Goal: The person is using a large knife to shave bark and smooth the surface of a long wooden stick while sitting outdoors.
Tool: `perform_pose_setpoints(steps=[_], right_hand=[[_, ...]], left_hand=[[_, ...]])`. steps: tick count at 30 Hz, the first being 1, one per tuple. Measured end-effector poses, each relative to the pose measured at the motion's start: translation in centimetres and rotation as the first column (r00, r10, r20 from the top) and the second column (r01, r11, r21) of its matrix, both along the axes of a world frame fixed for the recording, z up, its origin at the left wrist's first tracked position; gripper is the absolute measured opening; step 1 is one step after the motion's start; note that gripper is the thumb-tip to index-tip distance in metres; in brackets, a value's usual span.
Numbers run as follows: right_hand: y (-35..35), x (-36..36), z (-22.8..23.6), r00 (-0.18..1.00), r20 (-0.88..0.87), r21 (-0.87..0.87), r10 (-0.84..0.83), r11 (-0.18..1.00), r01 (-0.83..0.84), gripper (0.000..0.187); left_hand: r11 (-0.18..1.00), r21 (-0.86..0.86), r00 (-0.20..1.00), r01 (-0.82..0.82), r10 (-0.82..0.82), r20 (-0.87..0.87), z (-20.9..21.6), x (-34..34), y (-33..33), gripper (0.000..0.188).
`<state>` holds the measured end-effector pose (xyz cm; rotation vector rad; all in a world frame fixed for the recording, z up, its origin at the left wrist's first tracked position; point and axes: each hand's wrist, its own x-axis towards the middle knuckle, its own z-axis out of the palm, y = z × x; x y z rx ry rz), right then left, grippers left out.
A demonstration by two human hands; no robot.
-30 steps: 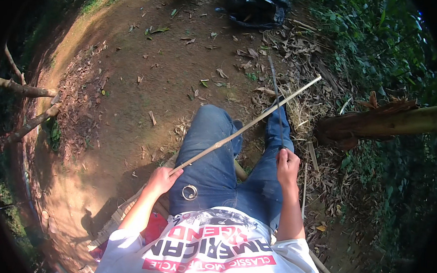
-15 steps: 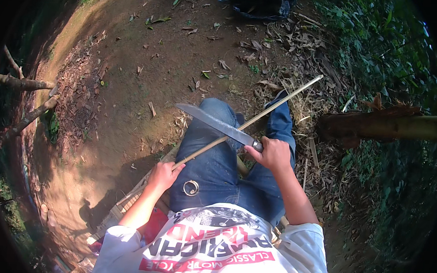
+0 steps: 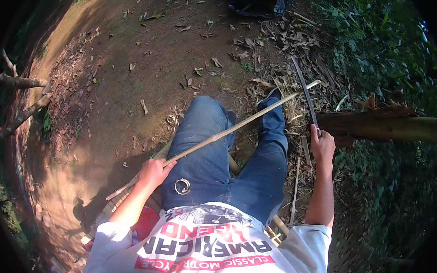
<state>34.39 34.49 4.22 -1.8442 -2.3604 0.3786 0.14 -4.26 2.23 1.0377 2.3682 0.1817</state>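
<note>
My left hand [image 3: 155, 173] is closed round the near part of a long pale strip of split bamboo [image 3: 244, 122]. The strip runs up and to the right across my jeans, past my right shin. My right hand [image 3: 323, 146] grips the handle of a machete [image 3: 305, 94], held out to the right. Its long blade points away from me and crosses the strip close to the far tip, edge-on to the view; whether the two touch I cannot tell. A thin curled shaving [image 3: 182, 186] rests on my left thigh.
At the right lies a thick trunk [image 3: 392, 127], with pale shavings [image 3: 294, 111] and dry leaves beside it. A black plastic bag [image 3: 260, 4] is at the far edge. Branches [image 3: 21, 82] jut in from the left. Bamboo slats [image 3: 119, 200] show beside my left hip.
My right hand has swung the machete outward and away, from mid-strip over my legs to the strip's far end. My left hand still holds the bamboo and has shifted slightly left.
</note>
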Motion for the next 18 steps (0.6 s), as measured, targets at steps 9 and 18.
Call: perform_pose_setpoints(steps=[9,18], right_hand=[[-13.0,-12.5,-3.0,0.842,-0.203,-0.113,0.499,0.843,-0.527,0.07],[-7.5,-11.0,-2.7,0.917,-0.035,-0.115,0.398,0.91,-0.399,0.071]], left_hand=[[1.0,-0.004,0.998,0.014,-0.015,-0.066,0.7,0.7,0.3,0.048],[1.0,-0.007,0.998,-0.006,0.005,-0.056,0.4,0.8,0.0,0.052]])
